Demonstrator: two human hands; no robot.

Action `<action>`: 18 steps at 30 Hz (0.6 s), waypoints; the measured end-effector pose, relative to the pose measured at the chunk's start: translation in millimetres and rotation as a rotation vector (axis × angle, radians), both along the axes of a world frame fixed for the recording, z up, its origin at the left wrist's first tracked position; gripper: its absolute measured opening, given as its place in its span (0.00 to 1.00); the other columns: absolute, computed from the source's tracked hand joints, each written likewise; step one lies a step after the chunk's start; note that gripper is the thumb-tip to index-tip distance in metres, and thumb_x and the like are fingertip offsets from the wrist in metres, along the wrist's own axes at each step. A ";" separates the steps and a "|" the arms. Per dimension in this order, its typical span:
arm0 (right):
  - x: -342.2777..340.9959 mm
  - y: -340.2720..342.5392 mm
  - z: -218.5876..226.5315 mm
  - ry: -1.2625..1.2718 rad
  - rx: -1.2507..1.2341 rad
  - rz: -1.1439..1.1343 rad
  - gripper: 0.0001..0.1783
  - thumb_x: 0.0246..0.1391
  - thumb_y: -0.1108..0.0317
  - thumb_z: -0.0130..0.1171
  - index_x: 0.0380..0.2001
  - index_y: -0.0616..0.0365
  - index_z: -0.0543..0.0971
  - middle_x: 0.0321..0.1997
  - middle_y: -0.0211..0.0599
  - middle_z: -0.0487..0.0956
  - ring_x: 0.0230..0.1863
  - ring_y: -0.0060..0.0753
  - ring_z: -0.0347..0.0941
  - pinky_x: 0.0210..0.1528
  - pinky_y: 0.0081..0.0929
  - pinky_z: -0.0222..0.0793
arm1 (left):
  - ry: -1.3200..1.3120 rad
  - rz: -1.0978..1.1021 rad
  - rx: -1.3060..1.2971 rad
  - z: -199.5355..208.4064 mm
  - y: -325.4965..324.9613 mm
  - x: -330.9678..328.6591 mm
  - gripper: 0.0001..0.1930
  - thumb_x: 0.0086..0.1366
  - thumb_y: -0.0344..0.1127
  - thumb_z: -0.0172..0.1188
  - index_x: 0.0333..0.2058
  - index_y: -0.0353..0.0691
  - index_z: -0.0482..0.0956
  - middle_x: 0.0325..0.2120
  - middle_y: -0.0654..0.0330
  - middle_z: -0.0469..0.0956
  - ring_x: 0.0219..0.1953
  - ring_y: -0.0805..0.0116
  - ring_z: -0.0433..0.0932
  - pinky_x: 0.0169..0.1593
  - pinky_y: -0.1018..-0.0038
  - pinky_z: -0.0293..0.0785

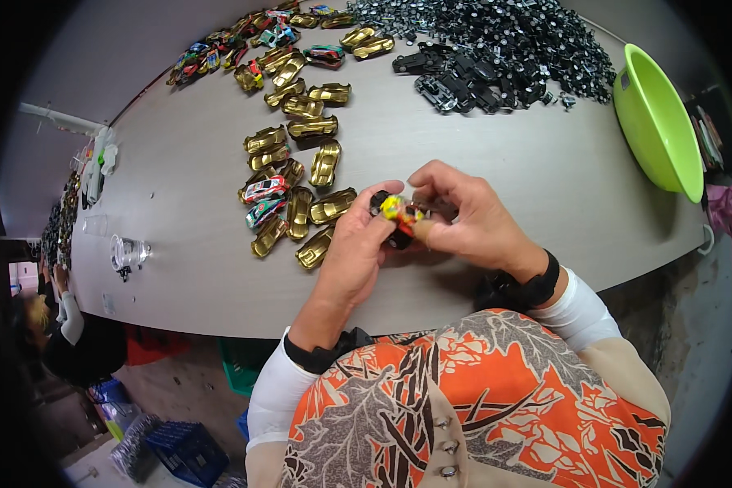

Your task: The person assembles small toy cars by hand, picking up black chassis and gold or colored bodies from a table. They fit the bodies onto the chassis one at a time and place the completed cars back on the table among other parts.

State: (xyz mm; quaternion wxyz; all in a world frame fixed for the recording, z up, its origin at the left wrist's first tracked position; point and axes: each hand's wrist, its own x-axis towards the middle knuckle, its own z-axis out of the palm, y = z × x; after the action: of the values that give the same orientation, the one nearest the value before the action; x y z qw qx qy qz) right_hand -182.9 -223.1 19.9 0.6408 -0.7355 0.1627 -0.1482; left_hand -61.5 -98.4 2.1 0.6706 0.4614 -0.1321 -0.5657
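Note:
A small toy car [400,213] with yellow and red on it and black wheels is held up over the table's near edge. My left hand [354,244] grips it from the left, thumb and fingers around its side. From the right, my right hand [472,215] is closed on its other end; the fingertips there are slightly blurred, so what exactly they pinch is hard to make out. Left of my hands lie several gold toy car bodies [325,163] in a loose column. Among them are a red-and-white toy car [264,189] and a green-and-white one [265,213].
A big heap of black and silver car chassis [496,49] covers the far table. More coloured toy cars [220,49] lie far left. At right a lime-green basin [659,122] leans on its side. A clear plastic cup [128,252] stands left; another person [77,333] works beyond it.

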 end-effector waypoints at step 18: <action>-10.2 -22.7 4.3 0.008 0.342 -0.060 0.17 0.44 0.76 0.61 0.39 0.60 0.70 0.35 0.29 0.73 0.33 0.17 0.70 0.30 0.16 0.68 | 0.039 -0.036 -0.010 -0.1 -7.6 7.2 0.19 0.59 0.25 0.55 0.50 0.33 0.67 0.41 0.55 0.75 0.41 0.66 0.77 0.42 0.68 0.79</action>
State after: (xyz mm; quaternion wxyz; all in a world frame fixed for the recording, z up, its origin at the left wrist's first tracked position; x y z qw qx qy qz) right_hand -193.0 -245.8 24.2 0.7513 -0.6110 0.2101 -0.1344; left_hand -54.3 -105.9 2.0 0.6648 0.4446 -0.1302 -0.5860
